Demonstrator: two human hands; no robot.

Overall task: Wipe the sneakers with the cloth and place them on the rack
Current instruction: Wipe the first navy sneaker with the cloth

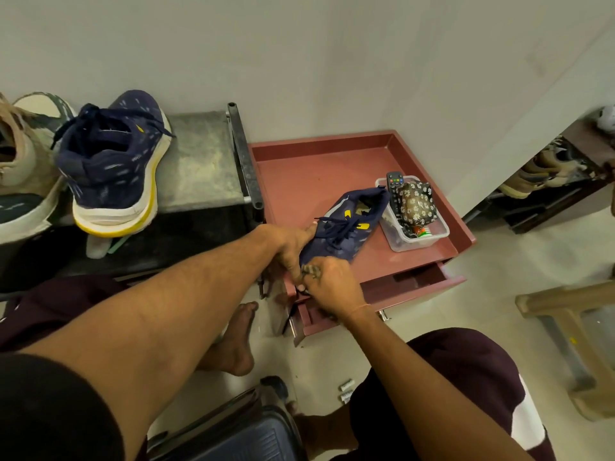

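The navy knit-mesh sneaker [346, 227] in your left hand [293, 244] looks soft and matt, and the small grey-brown rag [311, 271] pinched in your right hand [332, 284] at its toe is rough, crumpled cloth. Under the grip the maroon tray-topped cabinet [299, 174] is smooth and matt, and just beyond the held shoe stand a clear glossy plastic box [429, 237], a black plastic remote [394, 184] and a shiny daisy-print wrapped bundle [416, 204]. Well left of the grip, the second navy mesh sneaker [113, 161] has a smooth white-and-yellow foam-like sole, on a dull, scuffed grey rack shelf [199, 161] edged by a black matt metal tube [244, 158].
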